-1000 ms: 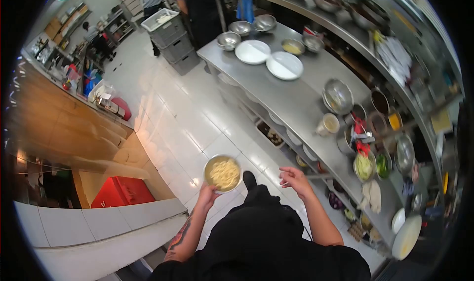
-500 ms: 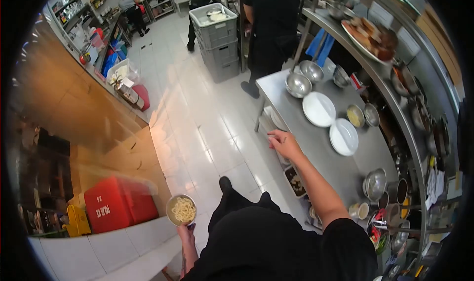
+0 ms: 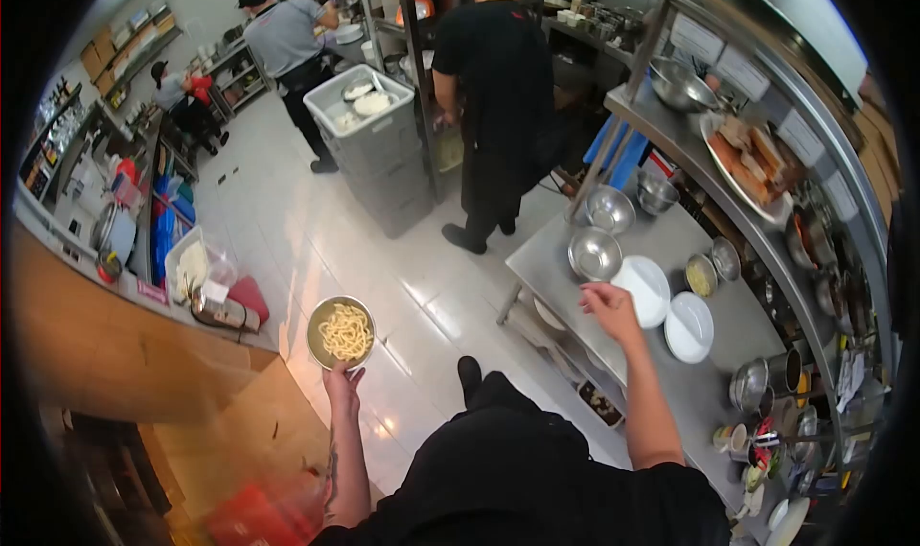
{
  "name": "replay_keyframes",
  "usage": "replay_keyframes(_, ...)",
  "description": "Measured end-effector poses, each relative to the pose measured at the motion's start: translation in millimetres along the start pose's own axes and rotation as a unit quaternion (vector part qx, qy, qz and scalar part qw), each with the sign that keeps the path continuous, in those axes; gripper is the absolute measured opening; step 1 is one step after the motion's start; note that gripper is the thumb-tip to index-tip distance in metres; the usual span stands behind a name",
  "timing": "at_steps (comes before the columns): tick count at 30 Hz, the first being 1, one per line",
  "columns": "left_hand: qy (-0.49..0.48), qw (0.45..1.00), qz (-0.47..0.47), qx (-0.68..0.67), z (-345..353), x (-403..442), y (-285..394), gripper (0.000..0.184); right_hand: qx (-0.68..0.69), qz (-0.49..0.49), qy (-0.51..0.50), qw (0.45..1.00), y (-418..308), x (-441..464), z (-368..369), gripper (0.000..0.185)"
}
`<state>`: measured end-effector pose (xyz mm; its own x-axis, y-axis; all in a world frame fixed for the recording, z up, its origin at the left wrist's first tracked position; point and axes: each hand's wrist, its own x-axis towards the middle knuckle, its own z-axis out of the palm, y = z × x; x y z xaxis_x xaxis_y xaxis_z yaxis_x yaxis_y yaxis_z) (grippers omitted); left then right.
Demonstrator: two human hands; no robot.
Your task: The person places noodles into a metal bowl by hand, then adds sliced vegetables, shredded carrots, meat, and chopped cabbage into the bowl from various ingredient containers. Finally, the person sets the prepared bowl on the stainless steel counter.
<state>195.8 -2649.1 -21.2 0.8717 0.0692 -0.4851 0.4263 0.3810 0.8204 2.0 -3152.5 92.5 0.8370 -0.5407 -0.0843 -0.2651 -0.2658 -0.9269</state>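
Observation:
A metal bowl [image 3: 315, 349] of thick pale noodles [image 3: 346, 333] is in my left hand [image 3: 343, 379], which grips its near rim over the floor. My right hand [image 3: 608, 302] is empty, its fingers apart and partly bent, above the left edge of the steel table. Just beyond it stands an empty metal bowl [image 3: 594, 255], with another metal bowl [image 3: 609, 209] behind. Two white plates, one [image 3: 644, 292] farther and one [image 3: 689, 327] nearer, lie to the right of my right hand. A small bowl with yellowish food [image 3: 701, 275] sits past the plates.
A person in black [image 3: 498, 95] stands ahead beside stacked grey crates [image 3: 369, 153]. Two more people work farther off at the left. A shelf [image 3: 714, 162] with a meat platter [image 3: 749, 167] overhangs the table's right side. A blurred red box [image 3: 268, 512] is at lower left.
The view has swung toward the aisle and the people. My left hand has raised the noodle bowl forward. My right hand has moved from over the floor to the table's far end, near the bowls.

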Motion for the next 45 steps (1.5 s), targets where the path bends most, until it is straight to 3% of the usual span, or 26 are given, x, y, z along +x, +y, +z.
replay_keyframes(2,-0.026,0.999,0.032,0.019,28,49,28,0.051,0.064,-0.042,0.089,0.993,4,57,-17,0.026)
replay_keyframes(3,-0.023,0.999,0.037,0.017,40,75,38,0.051,0.024,-0.089,0.143,0.985,-4,89,-26,0.030)
replay_keyframes(6,-0.074,0.997,-0.036,0.008,83,130,77,0.050,0.034,-0.176,0.322,0.930,-41,181,-31,0.045)
replay_keyframes(7,-0.073,0.997,-0.029,0.008,103,142,95,0.050,0.040,-0.180,0.321,0.929,-57,209,-25,0.045)
replay_keyframes(9,-0.071,0.997,0.013,0.015,135,166,122,0.049,-0.028,-0.211,0.418,0.883,-77,252,-12,0.059)
replay_keyframes(10,-0.066,0.996,0.043,0.029,153,177,137,0.049,-0.204,-0.211,0.529,0.796,-81,270,3,0.068)
replay_keyframes(13,-0.138,0.987,0.041,0.065,197,266,183,0.048,-0.176,-0.188,0.619,0.742,-76,308,20,0.068)
replay_keyframes(15,-0.193,0.977,0.064,0.070,254,317,229,0.047,-0.048,-0.148,0.623,0.766,-61,321,17,0.050)
replay_keyframes(17,-0.244,0.964,0.100,0.038,328,364,280,0.046,-0.080,-0.130,0.653,0.742,-59,319,15,0.029)
replay_keyframes(18,-0.262,0.957,0.123,0.022,375,378,306,0.045,-0.083,-0.121,0.636,0.758,-40,318,6,0.026)
replay_keyframes(21,-0.318,0.935,0.148,-0.051,508,461,368,0.035,-0.088,-0.104,0.645,0.752,-25,316,0,0.025)
replay_keyframes(25,-0.341,0.921,0.189,-0.020,679,552,427,0.035,-0.129,-0.085,0.675,0.722,-22,316,-2,0.028)
replay_keyframes(27,-0.351,0.922,0.163,0.022,742,580,448,0.038,-0.051,-0.093,0.674,0.731,-28,314,-1,0.031)
replay_keyframes(30,-0.412,0.896,0.154,0.061,809,604,467,0.038,-0.048,-0.081,0.677,0.730,-10,308,-14,0.033)
replay_keyframes(35,-0.432,0.860,0.166,0.217,863,624,480,0.039,-0.093,-0.041,0.681,0.725,-10,300,-2,0.035)
replay_keyframes(39,-0.460,0.854,0.147,0.194,851,626,474,0.042,0.005,-0.106,0.674,0.731,-23,295,31,0.047)
replay_keyframes(41,-0.423,0.890,0.158,0.063,837,640,467,0.040,0.047,-0.018,0.668,0.742,-37,279,62,0.044)
replay_keyframes(42,-0.427,0.883,0.178,0.079,828,654,461,0.041,0.076,0.042,0.662,0.744,-49,269,82,0.040)
replay_keyframes(44,-0.430,0.873,0.198,0.119,816,680,444,0.041,0.125,0.039,0.602,0.787,-21,245,122,0.035)
replay_keyframes(45,-0.432,0.860,0.218,0.163,807,695,437,0.041,0.142,0.042,0.621,0.770,-5,244,154,0.032)
